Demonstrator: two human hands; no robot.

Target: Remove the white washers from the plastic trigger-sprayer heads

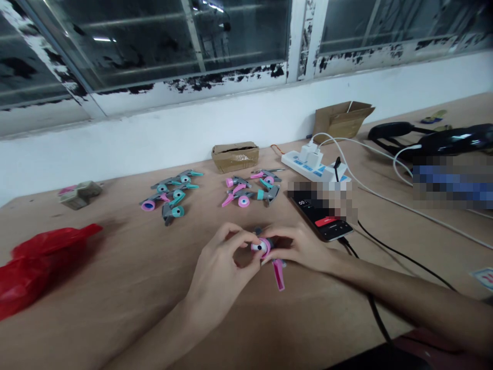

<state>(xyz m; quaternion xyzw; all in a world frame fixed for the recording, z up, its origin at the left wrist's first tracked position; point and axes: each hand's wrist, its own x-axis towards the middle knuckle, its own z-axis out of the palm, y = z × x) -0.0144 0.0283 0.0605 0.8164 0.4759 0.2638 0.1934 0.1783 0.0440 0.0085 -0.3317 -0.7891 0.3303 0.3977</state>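
Observation:
Low over the table, both my hands hold one trigger sprayer head (279, 276) with a grey body and a pink trigger that points down toward me. My left hand (219, 272) pinches the pink screw collar (265, 245) and its white round inner part between thumb and fingertips. My right hand (308, 247) grips the grey body from the other side, and its fingers hide most of it. Beyond my hands lie more sprayer heads in two groups: a mostly teal-and-grey group (179, 195) to the left, and a mixed pink-and-teal group (243, 200) nearer the middle.
A phone (308, 213) with a cable lies right of my hands. Behind it stands a white power strip (298, 163) with chargers. Cardboard boxes (235, 158) (339, 123) sit by the wall. At left are a red plastic bag (42, 262) and a greyish block (79, 195).

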